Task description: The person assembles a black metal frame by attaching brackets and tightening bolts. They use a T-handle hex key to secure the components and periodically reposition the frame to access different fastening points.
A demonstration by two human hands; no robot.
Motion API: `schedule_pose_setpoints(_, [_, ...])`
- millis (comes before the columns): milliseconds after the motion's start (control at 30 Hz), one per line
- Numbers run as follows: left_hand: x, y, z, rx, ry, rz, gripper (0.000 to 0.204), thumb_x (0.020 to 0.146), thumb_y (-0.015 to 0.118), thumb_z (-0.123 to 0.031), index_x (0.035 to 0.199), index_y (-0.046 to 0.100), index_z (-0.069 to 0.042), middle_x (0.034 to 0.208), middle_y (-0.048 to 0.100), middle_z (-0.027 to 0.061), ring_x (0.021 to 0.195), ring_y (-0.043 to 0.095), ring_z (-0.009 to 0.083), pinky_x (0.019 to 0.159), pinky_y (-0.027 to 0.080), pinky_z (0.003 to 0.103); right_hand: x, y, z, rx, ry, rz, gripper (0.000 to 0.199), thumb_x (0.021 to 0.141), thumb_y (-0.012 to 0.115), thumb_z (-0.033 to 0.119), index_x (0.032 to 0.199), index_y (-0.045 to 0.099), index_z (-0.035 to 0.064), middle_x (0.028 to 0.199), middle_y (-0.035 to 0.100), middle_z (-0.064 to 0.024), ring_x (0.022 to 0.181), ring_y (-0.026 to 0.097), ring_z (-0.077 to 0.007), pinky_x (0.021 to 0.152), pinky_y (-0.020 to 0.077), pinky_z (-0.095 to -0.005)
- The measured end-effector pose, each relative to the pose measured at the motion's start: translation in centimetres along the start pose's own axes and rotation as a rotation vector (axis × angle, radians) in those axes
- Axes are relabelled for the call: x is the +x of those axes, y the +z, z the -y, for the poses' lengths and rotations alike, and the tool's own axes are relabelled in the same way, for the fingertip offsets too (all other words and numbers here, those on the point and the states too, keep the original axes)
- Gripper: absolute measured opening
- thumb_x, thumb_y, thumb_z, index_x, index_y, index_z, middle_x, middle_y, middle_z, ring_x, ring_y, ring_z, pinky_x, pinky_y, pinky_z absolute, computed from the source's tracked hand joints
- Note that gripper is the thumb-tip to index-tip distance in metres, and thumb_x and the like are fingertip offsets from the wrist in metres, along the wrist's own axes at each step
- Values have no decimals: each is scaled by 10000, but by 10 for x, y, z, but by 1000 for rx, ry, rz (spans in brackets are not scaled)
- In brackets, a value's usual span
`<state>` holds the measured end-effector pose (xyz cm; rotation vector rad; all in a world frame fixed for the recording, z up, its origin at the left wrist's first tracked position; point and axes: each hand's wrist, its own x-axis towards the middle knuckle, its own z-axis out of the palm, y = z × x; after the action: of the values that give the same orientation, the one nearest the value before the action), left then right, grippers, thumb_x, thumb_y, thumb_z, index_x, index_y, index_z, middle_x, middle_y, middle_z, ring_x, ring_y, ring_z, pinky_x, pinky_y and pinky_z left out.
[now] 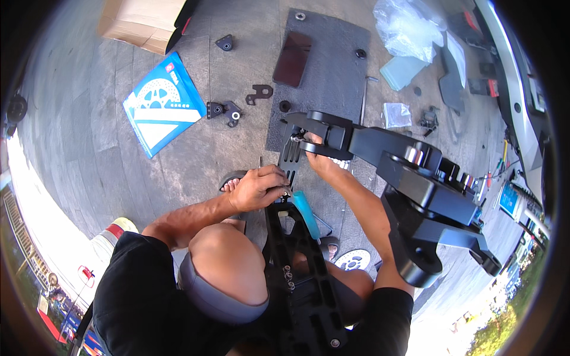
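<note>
A long black metal frame point(278, 234) with cut-outs runs between my knees, its slotted upper end point(290, 155) pointing away from me. My left hand point(259, 188) is closed in a pinch beside the frame's middle; what is between the fingertips is too small to make out. A thin dark rod point(261, 161) sticks up just beyond that hand. My right hand point(320, 161) closes around the far end of the frame, its fingers partly hidden behind a black forked piece point(325, 132). A translucent teal-blue object point(305, 215) lies against the frame between my forearms.
A bulky black metal assembly point(415, 196) looms over my right forearm. Ahead, a dark mat point(332, 59) bears a phone point(293, 59). Black brackets point(224, 111), a blue packet point(163, 107), an open carton point(142, 24), clear plastic wrap point(407, 29) and a brake disc point(352, 260) lie around.
</note>
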<state>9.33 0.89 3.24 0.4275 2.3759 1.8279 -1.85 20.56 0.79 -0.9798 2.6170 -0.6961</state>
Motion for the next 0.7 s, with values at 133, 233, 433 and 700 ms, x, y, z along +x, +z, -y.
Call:
schedule_pose_setpoints(133, [-17,-3,12,-19,-84,-110,162,757,702,-7,892,612,-16,903,626,125,820,644,297,707,526,358,6,5,-11,-59,-33,-35,252,801,712,138,989,568,55,858,628,-139,798,621,-301,719,494,-403])
schedule_pose_setpoints(233, [-32,-2,22,11,-142,-196,165,766,707,-19,880,588,-11,875,619,129,758,630,284,651,507,344,2,-1,-12,-46,-73,-61,251,786,728,139,956,561,60,845,622,-142,808,622,-320,726,491,-417])
schedule_pose_setpoints(433, [-45,9,38,-531,-548,-473,134,859,678,-70,863,550,-31,731,600,55,597,557,118,536,455,266,6,-5,-10,-221,-187,-69,258,755,720,120,923,536,53,846,621,-152,800,624,-322,744,491,-428])
schedule_pose_setpoints(700, [-49,20,61,-753,-929,-665,202,864,699,-171,802,526,-88,625,573,15,475,525,84,376,362,229,10,-3,-8,-377,-95,88,255,776,696,228,908,554,62,838,634,-154,819,637,-321,756,499,-424])
